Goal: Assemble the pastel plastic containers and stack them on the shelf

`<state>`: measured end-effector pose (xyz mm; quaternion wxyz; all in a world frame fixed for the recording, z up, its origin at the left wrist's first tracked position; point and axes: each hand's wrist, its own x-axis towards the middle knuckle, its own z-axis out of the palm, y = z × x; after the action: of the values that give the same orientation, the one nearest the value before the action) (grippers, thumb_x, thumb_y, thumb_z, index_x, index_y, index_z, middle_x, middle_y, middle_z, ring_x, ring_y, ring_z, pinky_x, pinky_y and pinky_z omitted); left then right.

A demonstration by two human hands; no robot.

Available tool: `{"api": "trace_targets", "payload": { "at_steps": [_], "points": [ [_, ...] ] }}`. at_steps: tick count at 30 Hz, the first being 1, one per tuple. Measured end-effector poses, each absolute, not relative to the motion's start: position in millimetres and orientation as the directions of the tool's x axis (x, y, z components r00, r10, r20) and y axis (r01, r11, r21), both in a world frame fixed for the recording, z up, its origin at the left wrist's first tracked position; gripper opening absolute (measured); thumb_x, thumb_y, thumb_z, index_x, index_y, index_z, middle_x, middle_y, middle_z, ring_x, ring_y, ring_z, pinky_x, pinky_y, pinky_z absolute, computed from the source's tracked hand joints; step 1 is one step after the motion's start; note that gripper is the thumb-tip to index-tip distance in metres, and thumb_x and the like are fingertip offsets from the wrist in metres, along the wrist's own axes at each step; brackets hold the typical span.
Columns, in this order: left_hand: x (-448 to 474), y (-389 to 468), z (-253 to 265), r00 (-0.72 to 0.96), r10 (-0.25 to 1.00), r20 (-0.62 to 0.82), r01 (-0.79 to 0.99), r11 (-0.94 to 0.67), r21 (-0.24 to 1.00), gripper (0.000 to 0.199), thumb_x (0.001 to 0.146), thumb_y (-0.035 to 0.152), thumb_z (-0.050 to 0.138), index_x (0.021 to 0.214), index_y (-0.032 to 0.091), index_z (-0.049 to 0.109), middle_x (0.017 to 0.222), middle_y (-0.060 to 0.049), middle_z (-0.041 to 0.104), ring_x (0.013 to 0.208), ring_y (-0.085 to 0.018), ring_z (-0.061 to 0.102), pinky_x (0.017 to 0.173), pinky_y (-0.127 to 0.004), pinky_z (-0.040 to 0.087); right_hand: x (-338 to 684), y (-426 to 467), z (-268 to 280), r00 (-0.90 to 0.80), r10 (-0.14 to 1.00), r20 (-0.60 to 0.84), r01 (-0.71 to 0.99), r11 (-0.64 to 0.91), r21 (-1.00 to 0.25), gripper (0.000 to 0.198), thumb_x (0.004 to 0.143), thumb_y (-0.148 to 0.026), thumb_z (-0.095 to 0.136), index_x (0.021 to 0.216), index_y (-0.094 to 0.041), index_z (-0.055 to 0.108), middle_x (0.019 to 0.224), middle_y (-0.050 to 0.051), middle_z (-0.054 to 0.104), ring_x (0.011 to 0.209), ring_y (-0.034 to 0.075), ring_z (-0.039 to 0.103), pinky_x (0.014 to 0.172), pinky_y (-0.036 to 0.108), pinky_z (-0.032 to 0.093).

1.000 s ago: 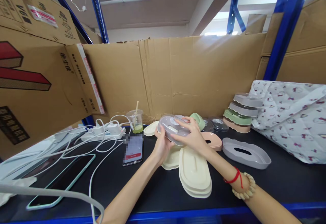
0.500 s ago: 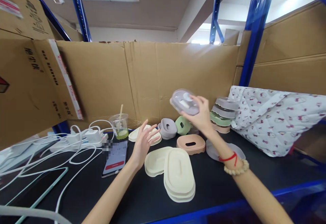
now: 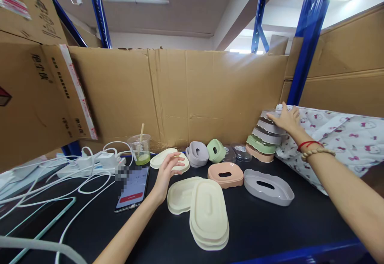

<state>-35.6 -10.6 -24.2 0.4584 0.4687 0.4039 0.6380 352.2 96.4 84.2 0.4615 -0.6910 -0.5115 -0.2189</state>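
Observation:
My right hand is at the top of a stack of oval wavy-edged covers at the right, its fingers spread and its thumb over the topmost see-through cover. Lilac, green and peach layers show below. My left hand hangs loosely open and empty, just in front of cream oval pieces. Closer to me lie more cream oval lids, partly overlapping. Beside them are a peach cover with a slot and a grey-lilac slotted cover.
Behind stand lilac slotted pieces, a green one and clear lids. A phone, a cup with green liquid and tangled white cables are at left. A patterned bag sits at right; cardboard walls the back.
My right hand has moved right with the see-through lilac cover to the stack, which now looks one layer taller. The grey-lilac cover and clear lids are uncovered. My left hand's fingers have curled slightly.

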Motion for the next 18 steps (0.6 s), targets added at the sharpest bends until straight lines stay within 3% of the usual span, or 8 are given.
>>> {"api": "trace_targets", "payload": {
  "at_steps": [3,5,8,11,14,18],
  "points": [
    [-36.6,-6.3,-29.1,-0.144,0.941,0.307,-0.083,-0.32,0.944,0.033,0.058,0.039,0.061,0.084,0.019,0.062,0.085,-0.004,0.065,0.073,-0.016,0.058,0.056,-0.024,0.044,307.3,85.5,78.0,0.296,0.476,0.828,0.944,-0.014,-0.329,0.068,0.075,-0.044,0.059,0.13,-0.007,0.043,0.134,0.027,0.035,0.128,0.042,0.027,0.095,0.057,0.028],
    [-37.3,-2.4,-32.9,-0.129,0.934,0.333,-0.013,-0.337,0.941,0.029,0.06,0.038,0.058,0.083,0.019,0.062,0.087,-0.005,0.064,0.074,-0.017,0.058,0.056,-0.025,0.044,266.2,77.4,64.5,0.149,0.574,0.805,0.965,0.094,-0.245,0.054,0.079,-0.044,0.054,0.123,-0.013,0.051,0.126,0.022,0.046,0.12,0.037,0.038,0.094,0.053,0.031],
    [-41.0,4.8,-38.3,-0.116,0.931,0.345,0.112,-0.333,0.936,0.023,0.065,0.032,0.052,0.081,0.019,0.062,0.089,-0.006,0.064,0.078,-0.018,0.058,0.059,-0.026,0.045,203.9,69.2,32.2,-0.036,0.763,0.645,0.954,0.22,-0.206,0.046,0.079,-0.045,0.055,0.117,-0.02,0.057,0.114,0.016,0.056,0.108,0.032,0.05,0.089,0.048,0.037],
    [-48.5,9.8,-41.2,-0.157,0.909,0.386,0.34,-0.318,0.885,0.023,0.07,0.021,0.046,0.085,0.018,0.063,0.093,-0.007,0.064,0.083,-0.018,0.058,0.072,-0.031,0.047,156.6,67.6,0.4,-0.246,0.84,0.483,0.921,0.358,-0.152,0.042,0.077,-0.043,0.06,0.113,-0.023,0.061,0.116,0.014,0.058,0.11,0.029,0.052,0.09,0.044,0.038],
    [-55.9,9.1,-42.1,-0.167,0.896,0.411,0.65,-0.213,0.729,0.027,0.075,0.017,0.047,0.094,0.018,0.066,0.103,-0.01,0.061,0.097,-0.022,0.057,0.088,-0.037,0.042,130.0,71.0,-18.1,-0.362,0.842,0.4,0.895,0.434,-0.106,0.033,0.07,-0.037,0.069,0.099,-0.021,0.067,0.108,0.012,0.064,0.104,0.029,0.056,0.088,0.041,0.04],
    [-57.2,4.6,-44.2,-0.152,0.952,0.265,0.885,0.012,0.466,0.028,0.083,0.027,0.048,0.104,0.021,0.066,0.114,-0.014,0.056,0.113,-0.029,0.051,0.093,-0.043,0.039,119.8,74.4,-23.0,-0.405,0.805,0.433,0.862,0.495,-0.113,0.017,0.06,-0.025,0.076,0.076,-0.022,0.07,0.078,0.004,0.07,0.077,0.024,0.063,0.07,0.033,0.044]
  ]
}}
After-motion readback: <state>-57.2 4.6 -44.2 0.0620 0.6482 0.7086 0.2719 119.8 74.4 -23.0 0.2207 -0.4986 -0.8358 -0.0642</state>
